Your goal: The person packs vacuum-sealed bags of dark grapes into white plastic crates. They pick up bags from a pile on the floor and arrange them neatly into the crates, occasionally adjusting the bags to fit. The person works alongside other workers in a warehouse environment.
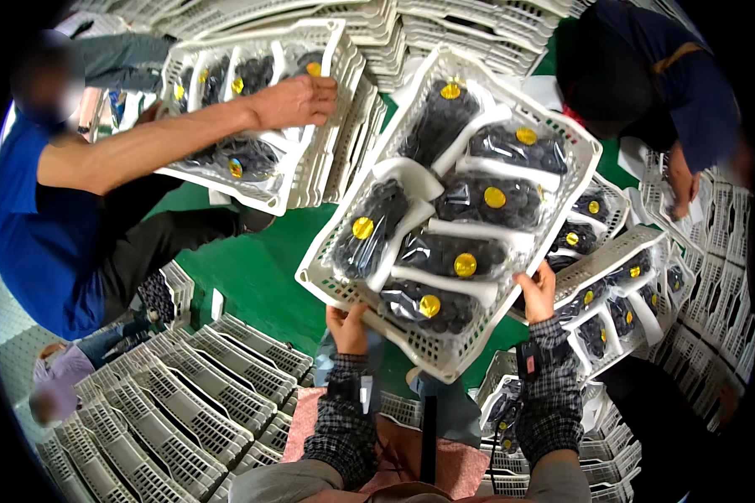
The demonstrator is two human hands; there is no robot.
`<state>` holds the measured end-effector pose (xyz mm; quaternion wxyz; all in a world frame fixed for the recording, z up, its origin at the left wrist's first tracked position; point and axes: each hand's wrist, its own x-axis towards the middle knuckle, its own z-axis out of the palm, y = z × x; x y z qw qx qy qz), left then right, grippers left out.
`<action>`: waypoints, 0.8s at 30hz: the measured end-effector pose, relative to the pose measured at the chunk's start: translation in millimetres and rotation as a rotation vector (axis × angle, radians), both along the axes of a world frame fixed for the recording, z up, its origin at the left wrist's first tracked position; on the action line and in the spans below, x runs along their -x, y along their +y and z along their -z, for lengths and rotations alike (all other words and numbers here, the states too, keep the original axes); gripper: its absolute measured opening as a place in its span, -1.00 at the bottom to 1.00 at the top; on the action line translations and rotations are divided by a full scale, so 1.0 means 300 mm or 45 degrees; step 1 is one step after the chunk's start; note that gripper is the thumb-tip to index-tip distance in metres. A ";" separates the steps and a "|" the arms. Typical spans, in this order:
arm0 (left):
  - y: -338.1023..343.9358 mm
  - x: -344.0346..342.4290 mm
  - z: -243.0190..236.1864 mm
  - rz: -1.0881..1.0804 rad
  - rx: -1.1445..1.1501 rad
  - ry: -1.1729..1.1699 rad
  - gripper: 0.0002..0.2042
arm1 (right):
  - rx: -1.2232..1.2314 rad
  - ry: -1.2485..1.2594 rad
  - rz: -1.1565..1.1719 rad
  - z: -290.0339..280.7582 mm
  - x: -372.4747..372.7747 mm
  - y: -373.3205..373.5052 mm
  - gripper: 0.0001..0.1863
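A white plastic crate, tilted in front of me, holds several clear bags of dark grapes with round yellow stickers, separated by white padding. My left hand is closed on the crate's lower left edge. On the lower right side, my right hand grips the same crate, fingers curled at the rim. Both sleeves are dark checked fabric.
A person in blue reaches over a stacked, filled crate at upper left. Another person crouches at upper right. Filled crates lie right. Empty crate stacks line the lower left, above green floor.
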<state>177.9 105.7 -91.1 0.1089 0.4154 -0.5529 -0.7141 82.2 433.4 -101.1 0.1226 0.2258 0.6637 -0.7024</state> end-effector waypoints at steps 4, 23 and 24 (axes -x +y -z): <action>0.045 0.012 0.241 -0.151 -0.069 -0.064 -0.65 | -0.007 -0.073 -0.019 0.241 0.054 -0.007 -0.67; -0.342 0.187 0.180 1.001 0.735 -0.616 -0.66 | -0.861 -0.706 -0.191 0.344 -0.114 -0.001 -0.77; -0.338 0.175 0.190 0.970 0.717 -0.586 -0.66 | -0.896 -0.715 -0.193 0.334 -0.103 -0.006 -0.79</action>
